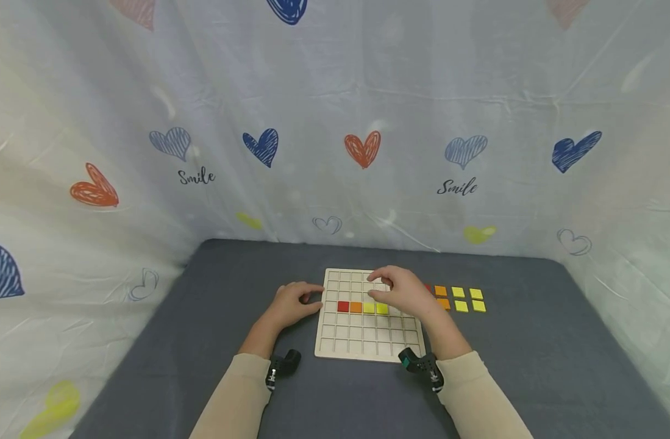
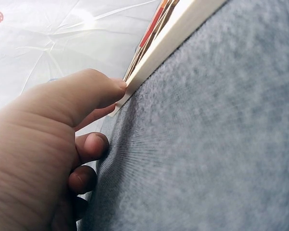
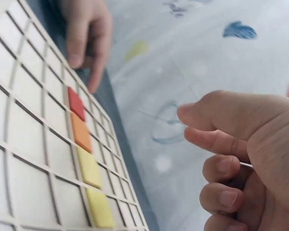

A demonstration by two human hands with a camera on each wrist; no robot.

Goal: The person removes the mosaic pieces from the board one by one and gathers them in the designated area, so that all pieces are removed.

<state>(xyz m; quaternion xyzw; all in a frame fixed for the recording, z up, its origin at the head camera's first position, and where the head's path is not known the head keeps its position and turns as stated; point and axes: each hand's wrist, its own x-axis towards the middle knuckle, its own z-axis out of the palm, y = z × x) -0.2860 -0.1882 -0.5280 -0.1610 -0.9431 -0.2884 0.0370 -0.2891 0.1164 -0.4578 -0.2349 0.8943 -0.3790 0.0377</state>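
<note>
A pale wooden grid board (image 1: 335, 349) lies on the table. One row of its cells holds a red tile (image 1: 342, 306), an orange tile (image 1: 356, 307), a yellow tile (image 1: 369, 308) and another yellow tile (image 1: 381, 308). My left hand (image 1: 292, 305) touches the board's left edge with thumb and index fingertip, set apart along it; the remaining fingers are bent in the left wrist view. Above the board's right part hovers my right hand (image 1: 406, 292), with a gap between thumb and index finger and nothing held. It hides some cells behind it.
Right of the board lie loose tiles: a red tile (image 1: 428, 287) partly hidden by my right hand, two orange ones (image 1: 441, 291) and several yellow ones (image 1: 461, 306). A dark grey cloth (image 1: 214, 274) covers the table. A white curtain with hearts (image 1: 313, 91) hangs around it.
</note>
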